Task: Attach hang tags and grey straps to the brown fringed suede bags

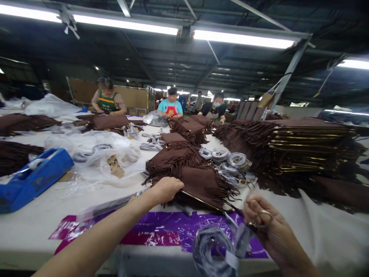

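A brown fringed bag (201, 184) lies near the table's front edge, a gold zip along its near side. My left hand (167, 189) is closed on the bag's near left corner. At the zip's right end, my right hand (263, 217) is closed on a dark brown pull strip that runs from the bag. A gold ring shows at its fingers; whether it is worn or held I cannot tell. Just below hangs or lies a coiled strap (213, 246) in clear plastic with a white band, close to the right hand; its contact with the fingers is unclear.
Stacked brown bags (308, 142) rise on the right. Several plastic-wrapped strap coils (230, 163) lie beyond my bag. A blue tape dispenser (37, 181) and plastic bags (112, 154) are at left. Purple tape (155, 227) covers the front edge. Several co-workers (171, 105) work across the table.
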Demonstrator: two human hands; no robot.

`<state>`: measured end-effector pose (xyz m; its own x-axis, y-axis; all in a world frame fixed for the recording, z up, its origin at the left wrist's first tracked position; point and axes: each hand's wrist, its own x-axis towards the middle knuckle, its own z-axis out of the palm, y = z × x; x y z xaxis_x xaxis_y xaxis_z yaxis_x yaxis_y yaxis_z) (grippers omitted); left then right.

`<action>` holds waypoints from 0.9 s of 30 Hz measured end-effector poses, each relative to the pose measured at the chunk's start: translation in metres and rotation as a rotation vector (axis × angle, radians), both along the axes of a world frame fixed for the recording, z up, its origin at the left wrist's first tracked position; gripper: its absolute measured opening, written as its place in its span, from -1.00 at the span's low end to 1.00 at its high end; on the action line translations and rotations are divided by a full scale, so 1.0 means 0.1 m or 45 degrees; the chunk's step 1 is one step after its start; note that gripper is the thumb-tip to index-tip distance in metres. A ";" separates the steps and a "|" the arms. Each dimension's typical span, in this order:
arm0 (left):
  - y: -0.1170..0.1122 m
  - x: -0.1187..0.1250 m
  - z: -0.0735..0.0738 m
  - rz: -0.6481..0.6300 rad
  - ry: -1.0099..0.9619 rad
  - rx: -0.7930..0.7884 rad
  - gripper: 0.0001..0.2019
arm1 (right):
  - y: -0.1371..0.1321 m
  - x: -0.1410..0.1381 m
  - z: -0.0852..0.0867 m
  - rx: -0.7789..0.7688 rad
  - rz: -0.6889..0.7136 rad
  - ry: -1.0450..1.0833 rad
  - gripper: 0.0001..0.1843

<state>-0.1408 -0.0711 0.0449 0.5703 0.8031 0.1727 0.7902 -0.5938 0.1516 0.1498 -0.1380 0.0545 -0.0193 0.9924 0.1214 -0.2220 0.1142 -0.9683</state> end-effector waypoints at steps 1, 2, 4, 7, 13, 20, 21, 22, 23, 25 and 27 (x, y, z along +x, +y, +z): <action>0.05 -0.01 -0.02 0.050 0.025 0.001 -0.82 | 0.01 -0.01 -0.02 -0.096 0.113 -0.037 -0.62; 0.10 -0.01 -0.01 0.092 0.044 -0.002 -0.80 | 0.02 -0.04 -0.05 -0.178 0.235 -0.095 -0.60; 0.21 0.00 0.03 0.144 0.000 -0.027 -0.82 | 0.05 -0.19 -0.11 -0.260 0.458 -0.272 -0.61; 0.37 -0.03 0.08 0.124 -0.252 -0.169 -0.86 | 0.13 -0.54 -0.24 -0.182 0.604 -0.532 -0.68; 0.66 -0.13 -0.03 0.097 -0.413 -0.376 -0.87 | 0.31 -0.99 -0.18 -0.112 0.612 -0.582 -0.72; 0.70 -0.11 -0.01 0.047 -0.462 -0.406 -0.87 | 0.53 -0.79 -0.08 -0.104 0.436 -0.715 -0.74; 0.68 -0.10 0.01 0.032 -0.459 -0.384 -0.86 | 0.59 -0.75 -0.19 -0.051 0.296 -0.821 -0.74; 0.66 -0.09 0.02 0.016 -0.443 -0.355 -0.86 | 0.63 -0.70 -0.32 -0.012 0.180 -0.928 -0.75; 0.64 -0.09 0.04 -0.001 -0.416 -0.321 -0.86 | 0.67 -0.65 -0.45 0.016 0.098 -1.004 -0.76; 0.62 -0.07 0.05 -0.030 -0.356 -0.260 -0.86 | 0.71 -0.57 -0.68 0.035 0.009 -1.049 -0.77; 0.62 -0.07 0.05 -0.040 -0.344 -0.254 -0.86 | 0.70 -0.52 -0.81 -0.005 0.013 -0.990 -0.76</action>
<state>-0.1478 -0.0088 0.0503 0.5505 0.8189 0.1622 0.6873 -0.5549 0.4687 0.0978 -0.0682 -0.0263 -0.1068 0.9921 0.0658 0.5199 0.1121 -0.8468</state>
